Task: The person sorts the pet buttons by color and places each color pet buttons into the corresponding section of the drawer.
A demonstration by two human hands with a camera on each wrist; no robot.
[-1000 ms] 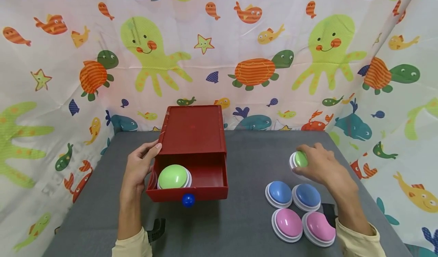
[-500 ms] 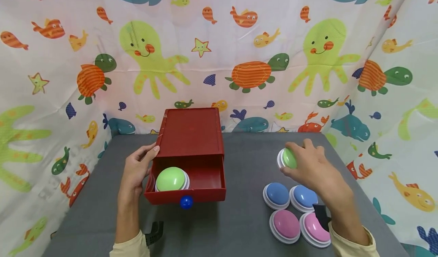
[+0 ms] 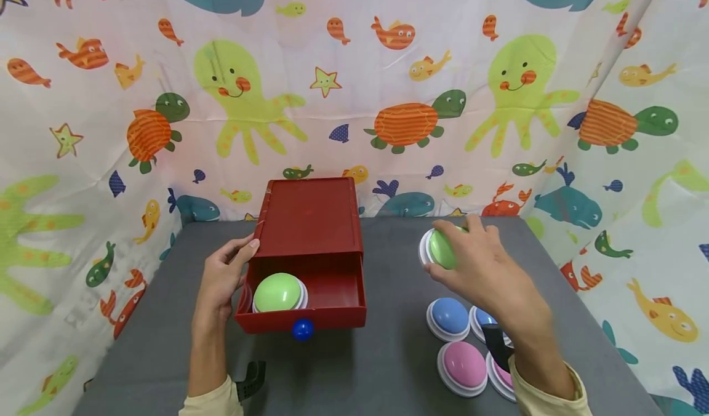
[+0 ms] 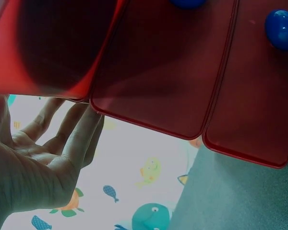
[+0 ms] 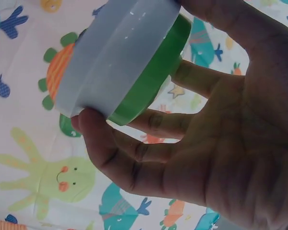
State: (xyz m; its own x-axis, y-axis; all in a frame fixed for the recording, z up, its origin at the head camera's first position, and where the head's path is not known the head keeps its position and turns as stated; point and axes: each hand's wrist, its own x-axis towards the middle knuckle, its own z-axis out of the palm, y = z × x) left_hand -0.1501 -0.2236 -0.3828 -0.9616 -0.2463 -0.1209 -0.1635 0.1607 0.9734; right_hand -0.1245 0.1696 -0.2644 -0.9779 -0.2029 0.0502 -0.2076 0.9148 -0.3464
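My right hand holds a green push button with a white base in the air, tilted on its side. In the right wrist view its white base sits between my thumb and fingertips. My left hand touches the left edge of a red drawer cabinet, thumb along the upper front corner. The left wrist view shows its fingers extended against the cabinet's side. The cabinet's top drawer is pulled out, and another green push button lies in its left part.
Blue push buttons and pink push buttons stand on the grey table below my right forearm. A blue knob sticks out from the drawer front. Sea-animal cloth hangs behind and at both sides.
My right hand has carried the green push button leftward, closer to the cabinet, and slightly up. My left hand stays at the cabinet's edge. The view has shifted a little.
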